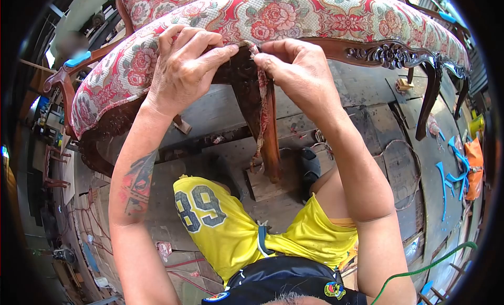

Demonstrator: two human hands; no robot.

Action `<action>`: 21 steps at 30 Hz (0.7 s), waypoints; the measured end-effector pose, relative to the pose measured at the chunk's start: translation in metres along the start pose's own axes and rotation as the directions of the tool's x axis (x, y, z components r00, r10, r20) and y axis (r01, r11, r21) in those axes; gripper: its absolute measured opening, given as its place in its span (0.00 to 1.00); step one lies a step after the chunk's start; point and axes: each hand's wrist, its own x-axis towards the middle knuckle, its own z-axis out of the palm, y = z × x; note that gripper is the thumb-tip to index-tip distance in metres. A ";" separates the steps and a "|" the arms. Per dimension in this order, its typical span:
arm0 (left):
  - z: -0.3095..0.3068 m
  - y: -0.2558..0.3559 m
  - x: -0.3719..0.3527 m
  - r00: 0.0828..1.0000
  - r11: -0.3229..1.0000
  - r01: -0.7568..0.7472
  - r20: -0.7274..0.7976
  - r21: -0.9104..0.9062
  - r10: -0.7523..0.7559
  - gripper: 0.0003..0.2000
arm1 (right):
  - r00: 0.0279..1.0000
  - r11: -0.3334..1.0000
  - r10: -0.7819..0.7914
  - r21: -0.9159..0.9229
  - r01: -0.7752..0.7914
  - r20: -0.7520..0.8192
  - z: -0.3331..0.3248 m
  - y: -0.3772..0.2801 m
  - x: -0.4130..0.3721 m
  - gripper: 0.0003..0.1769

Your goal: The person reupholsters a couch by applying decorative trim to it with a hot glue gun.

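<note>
A floral upholstered seat point(273, 19) on a carved dark wood frame point(367, 52) spans the top of the view. At its lower front edge, above a wooden leg point(270, 132), both hands meet around a patterned fabric trim strip point(262, 90). My left hand point(191, 58) rests against the upholstery, thumb and forefinger closed at the strip's upper end. My right hand point(289, 63) pinches the strip just beside it. The rest of the strip dangles along the leg, frayed at the bottom.
Wooden boards point(310, 121) cover the floor. Blue strips point(451, 171) and an orange bag point(473, 168) lie at the right. A green cord point(420, 268) crosses the lower right. A curved armrest point(63, 77) stands at the left. Red cords point(184, 264) lie at the lower left.
</note>
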 end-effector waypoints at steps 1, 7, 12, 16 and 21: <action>-0.001 -0.001 0.000 1.000 1.000 -0.003 -0.001 -0.001 0.003 0.17 | 1.000 1.000 -0.001 0.000 0.001 -0.003 0.002 0.006 0.000 0.17; -0.008 0.002 0.011 0.998 0.998 -0.056 -0.003 0.026 0.056 0.16 | 0.959 0.963 -0.225 -0.192 0.191 -0.174 0.022 0.009 -0.011 0.11; -0.008 -0.002 0.013 0.997 0.997 -0.078 0.017 -0.001 0.078 0.15 | 0.799 0.737 -0.593 -0.464 0.491 -0.098 0.039 0.028 -0.013 0.14; -0.004 -0.006 0.006 0.999 1.000 -0.024 0.045 -0.017 0.025 0.12 | 0.755 0.591 -0.656 -0.620 0.516 0.003 0.047 0.032 -0.014 0.17; -0.011 -0.005 0.015 0.978 0.979 -0.194 0.089 0.057 0.189 0.12 | 0.791 0.619 -0.612 -0.620 0.483 0.006 0.046 0.028 -0.014 0.13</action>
